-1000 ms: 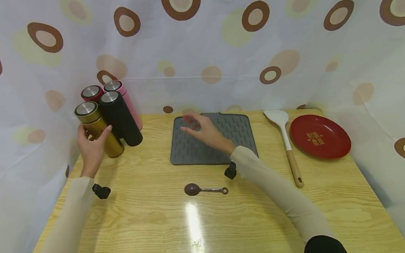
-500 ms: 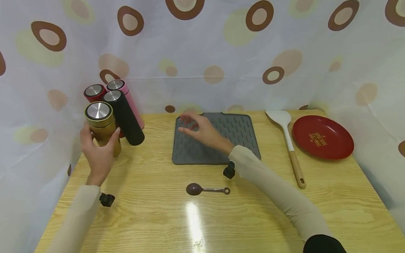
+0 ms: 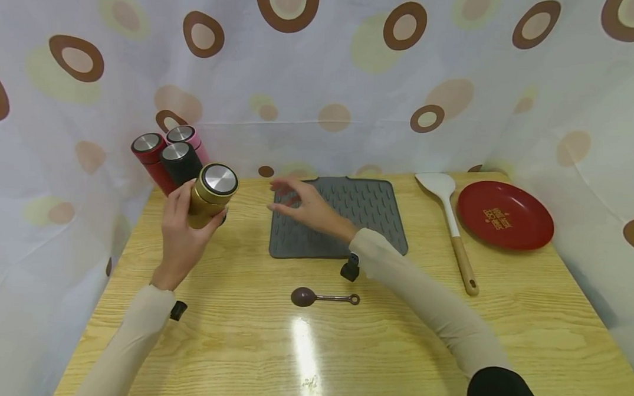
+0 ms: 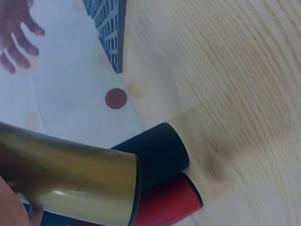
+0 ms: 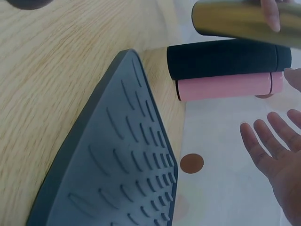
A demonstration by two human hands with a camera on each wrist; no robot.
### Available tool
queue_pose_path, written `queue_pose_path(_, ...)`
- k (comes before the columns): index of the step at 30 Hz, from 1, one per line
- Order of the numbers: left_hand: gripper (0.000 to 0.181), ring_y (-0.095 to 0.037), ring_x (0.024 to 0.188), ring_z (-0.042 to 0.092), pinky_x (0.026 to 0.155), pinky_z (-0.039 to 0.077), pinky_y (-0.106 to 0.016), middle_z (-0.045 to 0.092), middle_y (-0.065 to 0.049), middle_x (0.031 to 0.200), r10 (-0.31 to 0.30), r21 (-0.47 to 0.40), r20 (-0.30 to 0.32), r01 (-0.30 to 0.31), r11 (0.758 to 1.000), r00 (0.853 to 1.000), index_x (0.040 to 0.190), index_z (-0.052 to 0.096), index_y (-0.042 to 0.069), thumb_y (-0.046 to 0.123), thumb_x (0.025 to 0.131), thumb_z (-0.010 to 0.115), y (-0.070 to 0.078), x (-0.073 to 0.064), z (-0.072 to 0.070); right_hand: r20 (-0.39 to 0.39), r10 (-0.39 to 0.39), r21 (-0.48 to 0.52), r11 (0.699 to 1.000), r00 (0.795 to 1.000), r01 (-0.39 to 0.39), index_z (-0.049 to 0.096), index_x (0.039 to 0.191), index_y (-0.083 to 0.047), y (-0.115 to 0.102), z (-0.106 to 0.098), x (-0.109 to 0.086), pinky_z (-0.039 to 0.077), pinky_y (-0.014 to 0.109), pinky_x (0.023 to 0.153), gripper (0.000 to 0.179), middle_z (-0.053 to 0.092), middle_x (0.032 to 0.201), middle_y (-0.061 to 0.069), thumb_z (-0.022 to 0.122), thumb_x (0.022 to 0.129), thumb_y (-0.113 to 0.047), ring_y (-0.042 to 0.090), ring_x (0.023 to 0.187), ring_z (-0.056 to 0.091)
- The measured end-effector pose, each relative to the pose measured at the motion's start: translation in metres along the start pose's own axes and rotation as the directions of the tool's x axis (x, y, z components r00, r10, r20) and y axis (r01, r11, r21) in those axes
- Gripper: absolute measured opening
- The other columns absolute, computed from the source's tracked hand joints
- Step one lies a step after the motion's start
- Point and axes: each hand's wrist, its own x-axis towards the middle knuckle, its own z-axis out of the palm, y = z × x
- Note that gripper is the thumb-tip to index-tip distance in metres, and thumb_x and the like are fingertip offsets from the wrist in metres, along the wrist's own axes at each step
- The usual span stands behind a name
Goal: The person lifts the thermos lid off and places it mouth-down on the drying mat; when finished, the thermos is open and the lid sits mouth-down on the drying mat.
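Note:
My left hand [image 3: 184, 235] grips a gold thermos [image 3: 213, 189] with a steel-topped lid, raised off the table in front of the others. Behind it stand a black thermos [image 3: 181, 161], a red thermos [image 3: 153, 158] and a pink thermos [image 3: 195, 139], all upright; the gold one hides part of them. In the left wrist view the base of the gold thermos [image 4: 94, 179] is well apart from the wood. My right hand [image 3: 310, 208] hovers over the left part of a grey ribbed mat [image 3: 342, 223], fingers loosely bent, holding nothing.
A purple-bowled spoon [image 3: 312, 297] lies in front of the mat. To the right are a white spatula [image 3: 449, 218] with a wooden handle and a red plate [image 3: 502, 224]. A patterned curtain [image 3: 322, 74] hangs behind the wooden table [image 3: 236, 348].
My left hand has lifted the gold thermos from beside the black one and carried it to the right. My right hand has shifted slightly left over the mat.

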Motion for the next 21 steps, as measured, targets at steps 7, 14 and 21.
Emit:
queue_pose_path(7, 0.074, -0.041, 0.122, 0.057, 0.103, 0.050, -0.054, 0.061, -0.022, 0.132, 0.031, 0.029, 0.057, -0.033, 0.999, 0.998, 0.142, 0.062, 0.007, 0.008, 0.075, 0.095, 0.006, 0.004, 0.014, -0.006, -0.001, 0.018, 1.000, 1.000, 0.001, 0.053, 0.150, -0.010, -0.004, 0.002, 0.004, 0.056, 0.034, 0.096, 0.057, 0.063, 0.139, 0.008, 0.075, 0.099, -0.024, 0.018, 0.120, 0.063)
queue_pose_path(14, 0.073, -0.047, 0.116, 0.059, 0.094, 0.049, -0.061, 0.061, -0.027, 0.129, 0.105, 0.123, 0.128, -0.121, 0.985, 0.986, 0.141, 0.062, 0.005, 0.015, 0.076, 0.095, 0.013, 0.009, 0.028, 0.001, 0.010, 0.085, 0.996, 1.000, -0.010, 0.046, 0.155, -0.010, -0.014, -0.005, 0.004, 0.060, 0.035, 0.090, 0.070, 0.058, 0.143, 0.010, 0.080, 0.095, -0.023, 0.023, 0.122, 0.062)
queue_pose_path(21, 0.074, -0.047, 0.114, 0.059, 0.087, 0.049, -0.063, 0.061, -0.025, 0.126, 0.162, 0.183, 0.232, -0.207, 0.961, 0.959, 0.139, 0.062, 0.004, 0.018, 0.075, 0.096, 0.026, 0.011, 0.040, -0.001, 0.068, 0.055, 0.996, 0.998, -0.068, 0.037, 0.161, -0.016, -0.023, -0.009, -0.003, 0.061, 0.043, 0.088, 0.080, 0.054, 0.144, 0.008, 0.079, 0.095, -0.035, 0.023, 0.117, 0.062)
